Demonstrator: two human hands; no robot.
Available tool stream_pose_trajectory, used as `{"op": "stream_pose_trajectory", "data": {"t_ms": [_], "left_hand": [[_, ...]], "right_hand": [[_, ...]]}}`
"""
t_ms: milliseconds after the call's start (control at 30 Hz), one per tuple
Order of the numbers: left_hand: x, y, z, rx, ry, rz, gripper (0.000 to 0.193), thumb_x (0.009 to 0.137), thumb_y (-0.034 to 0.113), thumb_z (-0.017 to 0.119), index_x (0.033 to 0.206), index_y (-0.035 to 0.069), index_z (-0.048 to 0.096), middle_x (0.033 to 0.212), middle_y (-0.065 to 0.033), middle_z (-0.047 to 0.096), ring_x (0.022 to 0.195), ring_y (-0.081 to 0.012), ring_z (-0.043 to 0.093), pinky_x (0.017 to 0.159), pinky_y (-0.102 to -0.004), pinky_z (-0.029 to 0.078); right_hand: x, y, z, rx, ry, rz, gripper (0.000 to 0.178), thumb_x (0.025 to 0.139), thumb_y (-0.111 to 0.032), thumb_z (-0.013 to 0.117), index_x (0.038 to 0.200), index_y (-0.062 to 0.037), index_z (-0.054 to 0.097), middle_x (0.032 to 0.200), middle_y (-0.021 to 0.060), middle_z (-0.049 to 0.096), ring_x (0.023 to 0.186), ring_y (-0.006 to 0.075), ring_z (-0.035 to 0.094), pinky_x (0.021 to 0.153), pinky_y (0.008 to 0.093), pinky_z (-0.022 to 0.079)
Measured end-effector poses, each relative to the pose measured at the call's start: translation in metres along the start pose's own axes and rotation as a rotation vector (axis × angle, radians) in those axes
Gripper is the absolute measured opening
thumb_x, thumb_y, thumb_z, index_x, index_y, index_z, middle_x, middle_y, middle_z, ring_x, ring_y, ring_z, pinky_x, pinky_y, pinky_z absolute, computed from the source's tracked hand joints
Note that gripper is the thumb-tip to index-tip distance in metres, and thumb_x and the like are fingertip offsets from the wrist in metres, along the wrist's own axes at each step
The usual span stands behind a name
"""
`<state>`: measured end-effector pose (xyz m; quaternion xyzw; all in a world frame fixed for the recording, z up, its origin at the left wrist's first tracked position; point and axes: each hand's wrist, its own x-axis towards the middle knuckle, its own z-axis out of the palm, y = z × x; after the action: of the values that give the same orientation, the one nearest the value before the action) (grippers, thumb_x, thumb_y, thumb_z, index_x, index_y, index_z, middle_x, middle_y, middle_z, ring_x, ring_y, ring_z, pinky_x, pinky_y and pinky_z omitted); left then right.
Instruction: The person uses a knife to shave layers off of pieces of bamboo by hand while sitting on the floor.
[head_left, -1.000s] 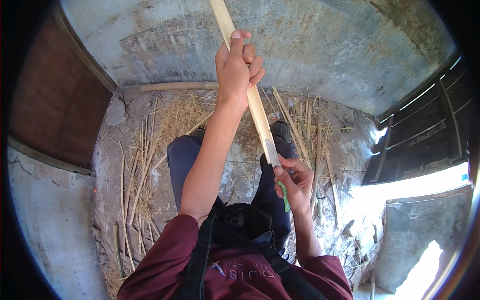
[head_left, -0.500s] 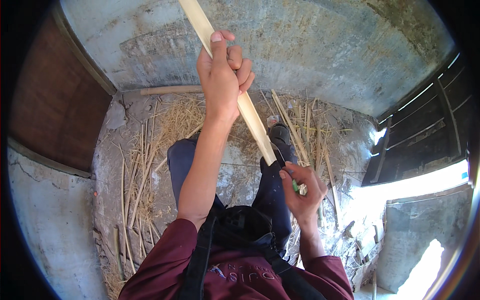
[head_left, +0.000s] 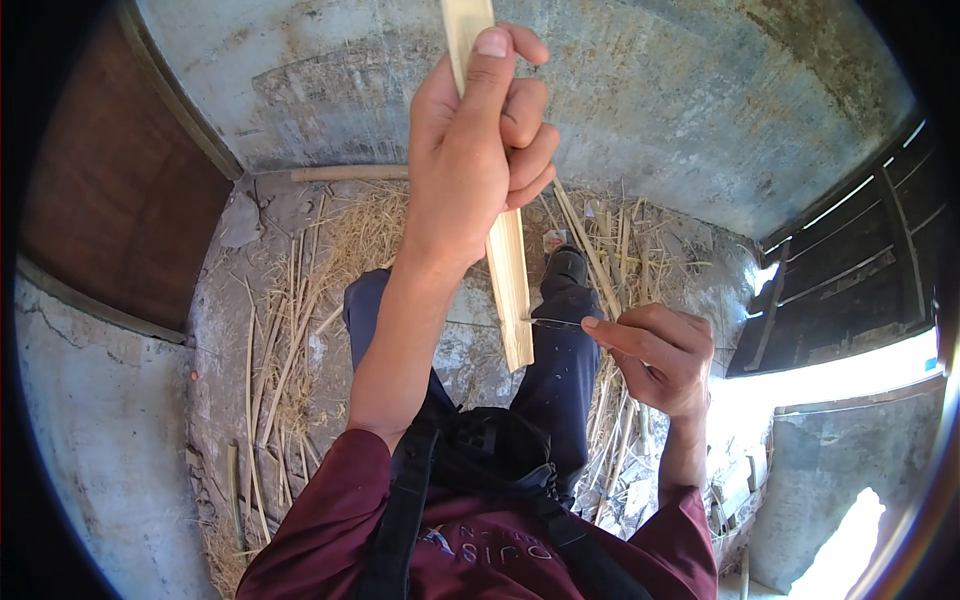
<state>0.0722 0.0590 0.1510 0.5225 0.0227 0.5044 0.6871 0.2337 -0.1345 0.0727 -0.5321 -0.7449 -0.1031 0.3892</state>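
My left hand (head_left: 475, 150) is closed around a long, pale bamboo strip (head_left: 508, 280), gripping it well above its lower end. The strip stands steeply, its top running out of view and its lower end hanging beside my right knee. In my right hand (head_left: 662, 355) is a knife (head_left: 555, 322), held in bent fingers. Its thin blade points left, edge-on, with the tip at or close to the strip's right edge just above the lower end. My fingers hide the knife's handle. A small notch or rough spot shows on the strip near there.
Shavings (head_left: 375, 220) and thin split strips (head_left: 285, 340) litter the floor on both sides of my legs. A round pole (head_left: 350, 173) lies along the base of the stained wall (head_left: 620, 110). At left is a brown door panel (head_left: 110, 190); at right, dark boards (head_left: 850, 270) with bright light below.
The bamboo strip has swung closer to upright, its lower end dropping nearer me. My left hand has moved right and up. My right hand has shifted right, turning the knife nearly level.
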Motion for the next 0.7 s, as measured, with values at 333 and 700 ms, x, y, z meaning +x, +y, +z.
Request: {"op": "stream_pose_trajectory", "data": {"t_ms": [333,700], "left_hand": [[-0.0012,-0.0002,0.0045,0.021,-0.031,-0.031,0.033,0.119,0.041,0.044,0.118,0.011,0.058,0.063,0.0097,0.024,0.045,-0.0017,0.021,0.038,-0.0238,0.015],[-0.0044,-0.0026,0.0058,0.014,-0.045,-0.056,0.034,0.119,0.041,0.044,0.119,0.010,0.060,0.063,0.0098,0.025,0.045,-0.0019,0.021,0.038,-0.0244,0.016]], "right_hand": [[0.0062,0.0001,-0.0002,-0.017,-0.037,-0.094,0.045,0.068,0.002,0.080,0.109,-0.0172,0.087,0.077,-0.0022,0.066,0.059,0.0149,0.063,0.047,0.0317,0.047],[0.0060,0.0035,0.0029,0.099,-0.064,-0.084,0.038,0.065,0.008,0.079,0.098,-0.0100,0.086,0.072,0.0007,0.066,0.055,0.0162,0.064,0.047,0.0307,0.045]]}}
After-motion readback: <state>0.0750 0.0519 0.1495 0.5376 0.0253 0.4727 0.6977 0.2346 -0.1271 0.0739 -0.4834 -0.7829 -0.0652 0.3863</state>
